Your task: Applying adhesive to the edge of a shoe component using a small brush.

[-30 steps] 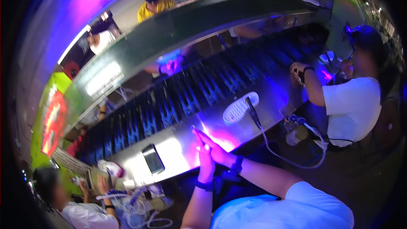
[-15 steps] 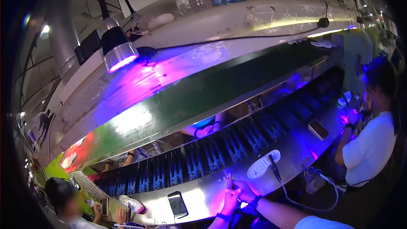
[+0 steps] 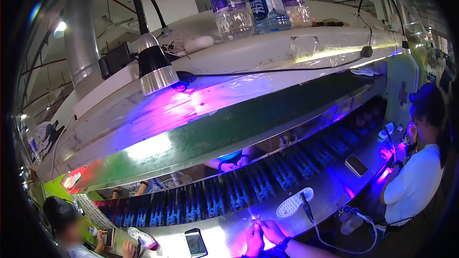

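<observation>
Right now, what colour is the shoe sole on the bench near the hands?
The shoe sole looks whitish; it shows best in the head view.

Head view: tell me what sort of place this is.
Probably a shoe factory's assembly line: a white shoe sole lies on the metal bench, a long green surface, perhaps a conveyor belt, runs beyond, and a work lamp hangs above.

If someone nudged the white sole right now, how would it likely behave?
The white sole would probably slide rather than roll, since it lies flat on the smooth, shiny bench. It looks low and broad, so tipping seems unlikely. The dark tool lying partly across it might shift or slip off.
</observation>
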Tool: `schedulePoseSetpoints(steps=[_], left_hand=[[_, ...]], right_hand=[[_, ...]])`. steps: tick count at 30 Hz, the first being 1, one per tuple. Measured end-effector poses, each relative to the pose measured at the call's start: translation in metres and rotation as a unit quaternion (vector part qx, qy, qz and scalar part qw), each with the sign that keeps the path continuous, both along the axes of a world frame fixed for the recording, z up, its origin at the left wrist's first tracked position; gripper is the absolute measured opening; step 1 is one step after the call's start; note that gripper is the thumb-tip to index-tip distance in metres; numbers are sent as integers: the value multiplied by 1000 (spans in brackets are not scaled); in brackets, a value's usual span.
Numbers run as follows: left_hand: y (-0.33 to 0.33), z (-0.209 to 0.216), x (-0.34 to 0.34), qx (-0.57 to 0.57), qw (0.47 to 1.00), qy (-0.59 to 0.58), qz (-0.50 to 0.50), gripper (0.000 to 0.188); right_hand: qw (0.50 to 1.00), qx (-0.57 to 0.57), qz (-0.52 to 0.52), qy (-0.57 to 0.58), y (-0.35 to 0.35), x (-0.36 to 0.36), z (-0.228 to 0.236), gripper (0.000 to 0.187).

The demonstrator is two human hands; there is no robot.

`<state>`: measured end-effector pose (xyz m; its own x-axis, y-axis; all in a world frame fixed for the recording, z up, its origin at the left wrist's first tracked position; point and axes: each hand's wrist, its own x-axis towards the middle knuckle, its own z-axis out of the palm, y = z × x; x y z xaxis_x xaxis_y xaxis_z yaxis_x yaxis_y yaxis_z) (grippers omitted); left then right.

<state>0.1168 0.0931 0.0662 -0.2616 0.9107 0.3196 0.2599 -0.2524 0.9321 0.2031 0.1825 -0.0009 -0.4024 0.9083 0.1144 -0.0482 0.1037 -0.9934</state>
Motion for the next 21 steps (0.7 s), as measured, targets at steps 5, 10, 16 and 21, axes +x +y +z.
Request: schedulePoseSetpoints(steps=[5, 10, 16, 21], left_hand=[[-13, 17, -7, 3, 978, 201, 62, 43], [-17, 6, -14, -3, 932, 349, 99, 42], [-5, -32, -26, 7, 965, 249, 79, 41], [-2, -33, -28, 6, 990, 134, 52, 43]], right_hand=[[991, -100, 46, 73, 0, -5, -16, 40], [991, -88, 42, 93, -11, -11, -20, 37], [979, -117, 62, 155, -10, -12, -30, 38], [978, -143, 83, 126, -10, -14, -38, 38]])
